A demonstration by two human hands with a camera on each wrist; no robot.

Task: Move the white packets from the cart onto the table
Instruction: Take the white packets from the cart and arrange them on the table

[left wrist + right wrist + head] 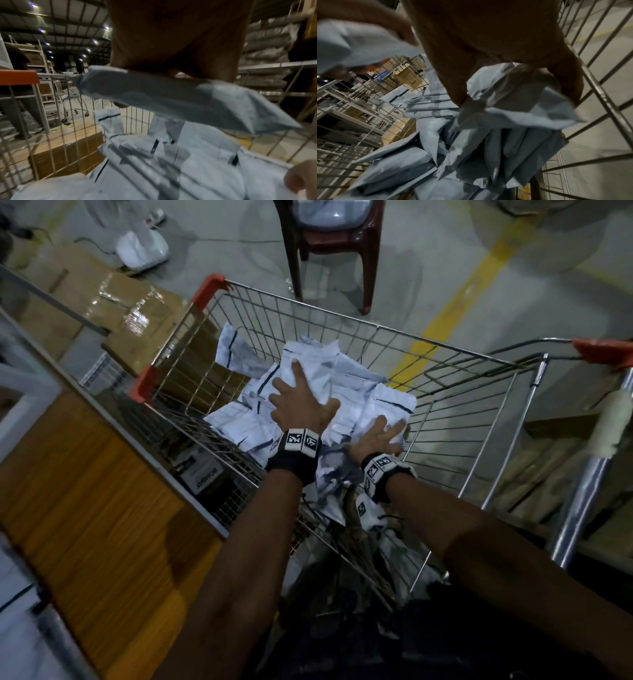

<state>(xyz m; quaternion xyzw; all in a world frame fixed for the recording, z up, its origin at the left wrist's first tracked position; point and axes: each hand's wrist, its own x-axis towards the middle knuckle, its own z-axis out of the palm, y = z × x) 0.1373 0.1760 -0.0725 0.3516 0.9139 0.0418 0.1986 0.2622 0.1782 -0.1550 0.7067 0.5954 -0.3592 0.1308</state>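
Head view, both hands gripping white packets (329, 378) in cart (342, 316), writing unreadable

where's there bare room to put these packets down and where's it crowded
Free: the wooden table top left of the cart, between its wire side and the table's metal edge. Crowded: the cart basket, heaped with white packets around both hands.
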